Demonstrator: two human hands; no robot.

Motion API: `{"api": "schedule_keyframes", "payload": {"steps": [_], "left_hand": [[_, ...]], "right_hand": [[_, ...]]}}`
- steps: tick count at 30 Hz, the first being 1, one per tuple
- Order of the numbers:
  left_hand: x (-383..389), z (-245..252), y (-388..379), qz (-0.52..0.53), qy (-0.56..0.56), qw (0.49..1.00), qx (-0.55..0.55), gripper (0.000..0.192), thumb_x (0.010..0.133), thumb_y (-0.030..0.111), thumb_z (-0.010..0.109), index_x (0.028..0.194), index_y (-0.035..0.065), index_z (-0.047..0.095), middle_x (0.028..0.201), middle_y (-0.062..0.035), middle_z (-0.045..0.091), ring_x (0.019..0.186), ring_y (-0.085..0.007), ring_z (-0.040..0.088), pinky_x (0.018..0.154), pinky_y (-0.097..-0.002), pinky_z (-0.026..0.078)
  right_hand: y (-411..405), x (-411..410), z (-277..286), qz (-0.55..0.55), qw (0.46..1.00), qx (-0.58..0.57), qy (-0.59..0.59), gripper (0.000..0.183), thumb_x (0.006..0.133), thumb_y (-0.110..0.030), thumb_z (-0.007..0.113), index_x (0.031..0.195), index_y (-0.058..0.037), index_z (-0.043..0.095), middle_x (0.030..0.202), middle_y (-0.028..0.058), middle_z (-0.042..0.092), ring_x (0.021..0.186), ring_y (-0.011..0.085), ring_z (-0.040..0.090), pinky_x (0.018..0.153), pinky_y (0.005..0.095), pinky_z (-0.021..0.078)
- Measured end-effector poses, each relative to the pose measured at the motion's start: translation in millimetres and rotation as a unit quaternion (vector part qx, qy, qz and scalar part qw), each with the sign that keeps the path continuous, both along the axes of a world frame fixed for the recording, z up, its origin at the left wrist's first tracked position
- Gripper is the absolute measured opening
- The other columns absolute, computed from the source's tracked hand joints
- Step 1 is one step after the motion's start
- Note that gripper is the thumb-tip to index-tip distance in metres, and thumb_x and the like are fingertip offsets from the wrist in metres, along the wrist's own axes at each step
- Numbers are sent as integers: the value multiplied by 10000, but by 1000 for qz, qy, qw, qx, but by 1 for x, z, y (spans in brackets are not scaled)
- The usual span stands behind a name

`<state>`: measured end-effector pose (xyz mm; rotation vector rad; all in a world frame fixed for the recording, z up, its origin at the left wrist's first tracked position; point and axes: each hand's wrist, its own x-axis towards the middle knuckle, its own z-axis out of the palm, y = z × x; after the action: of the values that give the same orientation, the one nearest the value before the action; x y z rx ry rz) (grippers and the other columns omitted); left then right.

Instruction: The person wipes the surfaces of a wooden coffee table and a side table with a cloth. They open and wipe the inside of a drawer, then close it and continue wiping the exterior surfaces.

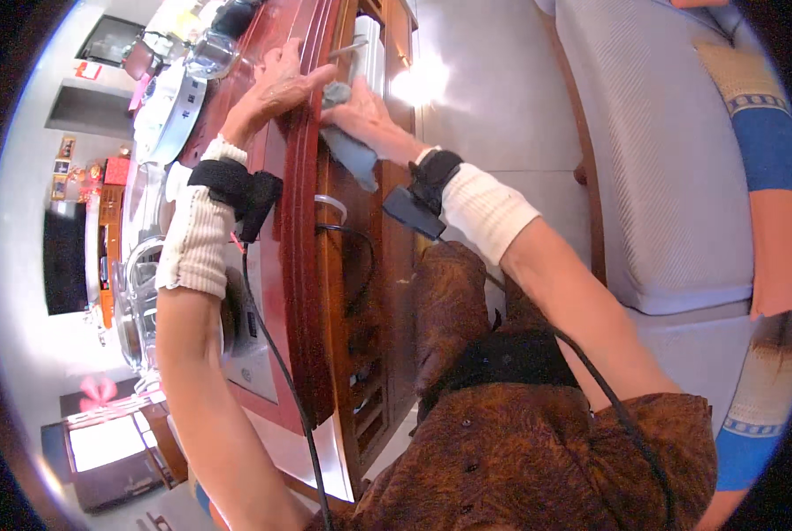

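My left hand point(280, 83) rests on the dark red wooden table point(300, 199) near its edge, fingers spread, nothing seen in it. Just beyond the edge, my right hand point(369, 123) has its fingers on a grey-blue cloth point(353, 156), which bunches up at the thumb and hangs down beside the table's wooden side. Both wrists wear cream knitted cuffs with black straps and small dark devices, from which cables run. Close past the right fingers lies a white ribbed object point(367, 50) in an opening under the tabletop.
On the table stand a round white tray point(182, 113), a glass pot point(211, 54) and clear glassware point(145, 279). A white hose loop and a black cable hang at the table's side. A grey cushioned sofa point(668, 159) with knitted covers stands across the tiled floor point(495, 126).
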<state>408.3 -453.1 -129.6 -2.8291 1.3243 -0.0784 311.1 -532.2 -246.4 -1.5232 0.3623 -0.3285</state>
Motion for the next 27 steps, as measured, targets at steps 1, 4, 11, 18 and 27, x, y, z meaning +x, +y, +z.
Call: {"api": "schedule_keyframes", "payload": {"steps": [1, 4, 11, 18, 27], "left_hand": [[-2, -2, 1, 11, 5, 1000, 14, 928, 750, 590, 590, 1381, -2, 255, 1354, -319, 311, 1260, -493, 277, 1039, -545, 224], [-11, -9, 7, 1, 1, 1000, 15, 996, 737, 620, 589, 1407, 2, 188, 1396, -331, 217, 1270, -540, 205, 1039, -585, 184], [-15, 3, 4, 48, 3, 990, 134, 1017, 779, 614, 536, 1428, -19, 76, 1459, -287, 111, 1367, -406, 87, 1113, -440, 115], [-6, 1, 11, 15, 26, 996, 83, 1046, 734, 640, 567, 1419, -19, 130, 1420, -318, 170, 1319, -469, 156, 1088, -480, 161], [1, 3, 6, -20, 81, 996, -23, 1011, 713, 616, 612, 1405, -5, 215, 1386, -315, 270, 1298, -438, 274, 1062, -480, 263]], "right_hand": [[-6, 3, -2, 0, 999, -25, -20, 723, 629, -410, 761, 1045, 59, 400, 1024, 308, 565, 1003, 422, 558, 853, 454, 447], [-23, 15, -5, -27, 999, -33, -29, 752, 630, -439, 751, 1068, 67, 409, 1010, 301, 574, 979, 424, 574, 838, 452, 461], [7, -14, -7, 20, 999, 38, 10, 771, 667, -444, 723, 1130, 65, 375, 1091, 265, 535, 1035, 351, 551, 852, 409, 460], [26, -56, -11, 226, 952, 178, -109, 735, 621, -265, 738, 1214, -36, 369, 1042, 182, 565, 968, 290, 565, 836, 383, 457], [22, -45, 7, 9, 1000, -14, 9, 783, 582, -382, 796, 1090, 34, 369, 1026, 286, 567, 1007, 399, 560, 857, 433, 455]]}}
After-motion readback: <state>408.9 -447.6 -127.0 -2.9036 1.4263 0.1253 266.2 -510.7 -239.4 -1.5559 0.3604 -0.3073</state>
